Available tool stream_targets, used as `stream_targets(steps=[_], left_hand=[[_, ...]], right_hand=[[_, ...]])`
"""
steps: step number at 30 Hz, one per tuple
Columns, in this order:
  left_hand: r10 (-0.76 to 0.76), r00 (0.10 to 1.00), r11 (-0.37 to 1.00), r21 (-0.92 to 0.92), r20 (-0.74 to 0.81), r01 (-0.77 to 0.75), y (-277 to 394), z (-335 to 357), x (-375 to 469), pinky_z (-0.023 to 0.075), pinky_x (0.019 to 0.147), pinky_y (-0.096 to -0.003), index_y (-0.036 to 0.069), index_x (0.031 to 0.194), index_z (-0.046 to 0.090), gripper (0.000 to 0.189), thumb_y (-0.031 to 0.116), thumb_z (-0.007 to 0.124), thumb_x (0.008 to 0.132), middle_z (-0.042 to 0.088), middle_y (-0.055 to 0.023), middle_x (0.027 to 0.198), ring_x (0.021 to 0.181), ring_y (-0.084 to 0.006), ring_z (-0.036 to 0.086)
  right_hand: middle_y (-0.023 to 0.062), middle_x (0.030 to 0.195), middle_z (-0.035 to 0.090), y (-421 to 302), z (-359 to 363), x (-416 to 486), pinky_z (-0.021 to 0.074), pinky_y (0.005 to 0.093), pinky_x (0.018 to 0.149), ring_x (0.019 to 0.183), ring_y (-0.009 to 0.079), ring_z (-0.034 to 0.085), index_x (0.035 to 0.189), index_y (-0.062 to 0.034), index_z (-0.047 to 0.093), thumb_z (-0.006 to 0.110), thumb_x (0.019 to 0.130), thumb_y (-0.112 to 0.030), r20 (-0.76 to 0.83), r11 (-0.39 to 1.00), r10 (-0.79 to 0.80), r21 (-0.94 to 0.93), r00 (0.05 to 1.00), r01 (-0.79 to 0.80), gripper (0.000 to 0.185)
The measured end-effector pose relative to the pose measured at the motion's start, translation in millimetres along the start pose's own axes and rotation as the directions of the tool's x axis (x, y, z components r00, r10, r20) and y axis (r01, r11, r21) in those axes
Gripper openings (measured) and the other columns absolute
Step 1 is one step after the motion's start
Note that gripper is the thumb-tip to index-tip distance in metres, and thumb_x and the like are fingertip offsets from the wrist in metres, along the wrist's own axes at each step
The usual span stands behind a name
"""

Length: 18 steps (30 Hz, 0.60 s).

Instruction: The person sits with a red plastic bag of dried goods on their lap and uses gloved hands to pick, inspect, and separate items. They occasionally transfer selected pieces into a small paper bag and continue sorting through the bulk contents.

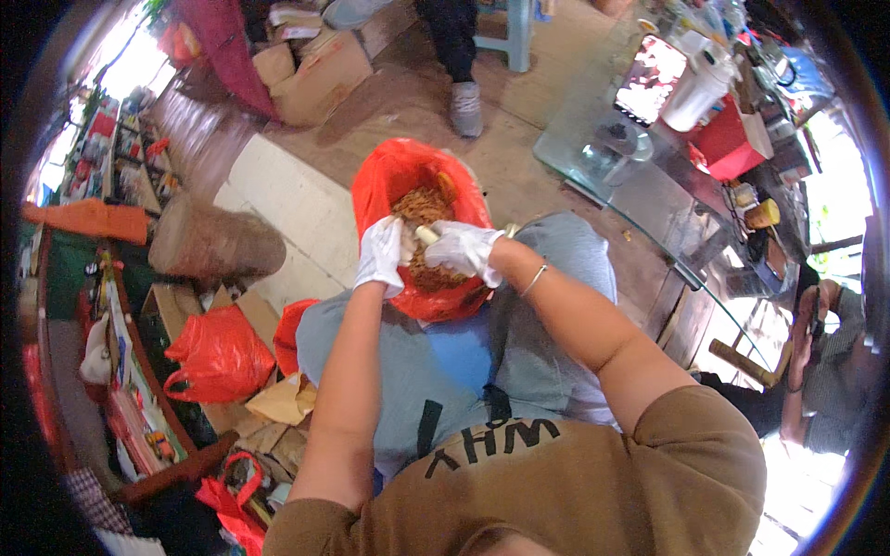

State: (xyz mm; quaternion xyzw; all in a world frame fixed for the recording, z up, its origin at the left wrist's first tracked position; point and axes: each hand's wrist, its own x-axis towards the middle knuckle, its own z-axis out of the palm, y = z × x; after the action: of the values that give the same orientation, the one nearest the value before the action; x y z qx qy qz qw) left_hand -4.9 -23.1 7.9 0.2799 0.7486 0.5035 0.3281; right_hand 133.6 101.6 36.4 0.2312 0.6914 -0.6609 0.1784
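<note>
A red plastic bag (375,182) lines an open container in front of my knees, with brown shredded peelings or shavings (425,206) inside it. Over its opening, my left hand (382,251) in a white glove has its fingers curled around a small pale piece too hidden to name. My right hand (462,250), gloved too, grips a tool with a cream-coloured handle (427,235) that points at the left fingers. The working end of the tool cannot be made out. Both hands are close together, above the shreds.
A glass-topped table (591,187) at the right bears a lit phone (650,80), a white jug (695,90) and a red box (730,142). A log stump (215,240) and a tied red bag (221,354) are at the left. Another person's shoe (466,110) rests on the floor ahead.
</note>
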Motion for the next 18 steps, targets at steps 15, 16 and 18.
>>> stream_targets(steps=[15,16,18], left_hand=[[-0.193,0.978,0.963,-0.204,-0.079,0.174,-7,2,7,0.0503,0.043,-0.0298,0.004,0.093,0.060,0.027,0.025,0.042,0.097,0.064,-0.0092,0.069,0.046,-0.0158,0.057],[-0.185,0.982,0.965,-0.194,-0.037,0.175,-6,1,6,0.0509,0.044,-0.0302,0.004,0.094,0.058,0.027,0.025,0.041,0.097,0.063,-0.0099,0.069,0.047,-0.0169,0.058],[-0.146,0.989,0.981,-0.131,-0.035,0.140,-5,1,5,0.0506,0.044,-0.0303,0.004,0.091,0.057,0.028,0.026,0.041,0.097,0.063,-0.0105,0.069,0.048,-0.0172,0.058]], right_hand=[[0.0045,0.071,0.051,-8,-4,-6,0.0412,0.0284,0.053,0.062,0.0150,0.052,0.093,-0.0013,0.051,0.060,0.070,-0.017,-0.001,0.996,-0.030,-0.081,1.000,0.029,0.030],[0.0073,0.067,0.052,-8,1,-7,0.0396,0.0326,0.044,0.051,0.0176,0.049,0.085,-0.0013,0.052,0.063,0.068,-0.023,-0.057,0.997,-0.050,-0.062,0.997,0.047,0.030],[0.0090,0.069,0.054,-10,1,-8,0.0413,0.0338,0.048,0.054,0.0198,0.052,0.084,-0.0002,0.053,0.062,0.067,-0.023,-0.074,0.974,-0.138,-0.189,0.988,0.122,0.030]])
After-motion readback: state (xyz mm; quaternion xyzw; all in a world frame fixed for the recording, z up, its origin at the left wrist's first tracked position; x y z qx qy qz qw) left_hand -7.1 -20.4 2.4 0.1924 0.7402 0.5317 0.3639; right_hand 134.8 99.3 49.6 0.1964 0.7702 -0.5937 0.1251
